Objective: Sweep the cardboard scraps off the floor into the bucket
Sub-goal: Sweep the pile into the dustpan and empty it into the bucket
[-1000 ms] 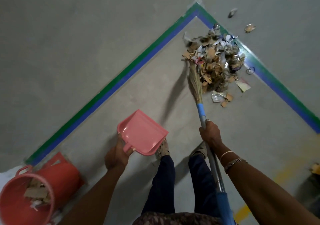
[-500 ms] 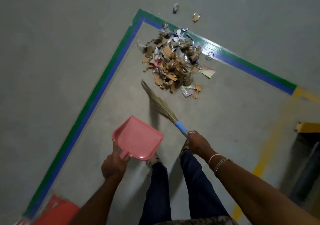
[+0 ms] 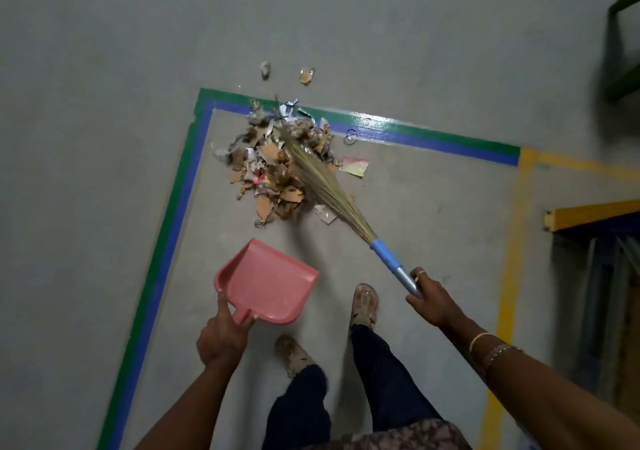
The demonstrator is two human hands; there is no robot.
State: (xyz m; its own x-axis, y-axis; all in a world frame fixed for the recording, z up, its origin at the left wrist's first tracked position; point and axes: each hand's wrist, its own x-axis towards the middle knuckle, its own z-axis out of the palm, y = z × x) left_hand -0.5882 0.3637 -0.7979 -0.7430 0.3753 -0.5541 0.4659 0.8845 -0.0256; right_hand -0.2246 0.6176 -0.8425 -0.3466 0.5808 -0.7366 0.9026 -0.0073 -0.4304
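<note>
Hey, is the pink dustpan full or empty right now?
Empty. The dustpan, held by the left hand, shows only bare pink inside; the scrap pile lies on the floor beyond it, under the broom.

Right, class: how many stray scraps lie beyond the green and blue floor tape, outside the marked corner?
2. One greyish scrap lies just past the tape, above the pile; a brownish scrap lies to its right. Others may hide under the broom.

Pink dustpan point(image 3: 266, 278), blue-collared broom point(image 3: 332, 195), brown scraps point(image 3: 277, 169) — sandals point(image 3: 363, 306) perhaps floral.
</note>
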